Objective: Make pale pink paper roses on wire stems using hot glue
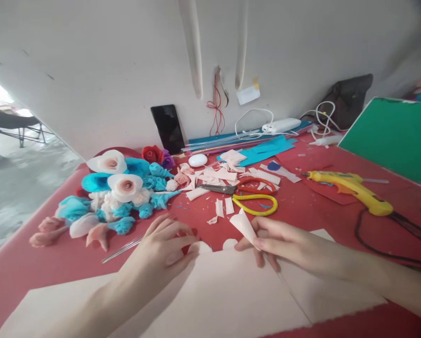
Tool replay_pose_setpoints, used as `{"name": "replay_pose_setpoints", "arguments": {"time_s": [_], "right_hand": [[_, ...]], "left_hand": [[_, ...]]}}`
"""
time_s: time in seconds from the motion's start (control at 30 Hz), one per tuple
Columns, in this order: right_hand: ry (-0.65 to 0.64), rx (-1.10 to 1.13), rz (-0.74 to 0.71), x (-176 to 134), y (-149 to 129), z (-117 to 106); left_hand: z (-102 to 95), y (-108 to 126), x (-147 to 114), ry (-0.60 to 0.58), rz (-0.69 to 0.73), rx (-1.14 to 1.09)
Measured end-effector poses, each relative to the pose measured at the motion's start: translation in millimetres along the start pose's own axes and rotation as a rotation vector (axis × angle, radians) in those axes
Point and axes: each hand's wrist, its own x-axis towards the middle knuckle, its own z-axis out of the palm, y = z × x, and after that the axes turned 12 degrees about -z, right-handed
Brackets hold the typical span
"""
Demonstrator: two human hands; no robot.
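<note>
My right hand (pixel 280 239) pinches a pale paper cone (pixel 243 224), rolled to a point at its lower end, between thumb and fingers. A thin line runs down from these fingers across the paper; I cannot tell whether it is a wire or a sheet's edge. With thumb and forefinger closed on its edge, my left hand (pixel 166 249) has a rounded paper petal (pixel 202 247). Another rounded petal (pixel 230 243) lies by the right fingertips. Large pale paper sheets (pixel 210 295) spread beneath both hands. Beyond them rest scissors (pixel 254 204) with one red and one yellow handle loop.
Paper flowers (pixel 126 188) in white, blue and pink are heaped at left, beside thin wires (pixel 122 249). Paper scraps (pixel 217 176) lie behind the scissors. A yellow glue gun (pixel 354 188) with a black cord is at right, near a green board (pixel 396 136). A phone (pixel 168 128) leans on the wall.
</note>
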Motion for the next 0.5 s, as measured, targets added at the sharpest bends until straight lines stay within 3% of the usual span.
{"name": "replay_pose_setpoints", "arguments": {"time_s": [0.5], "right_hand": [[0.002,-0.052,-0.034,-1,4,1]], "left_hand": [[0.2,4,-12,0.116,0.077,-0.015]]}}
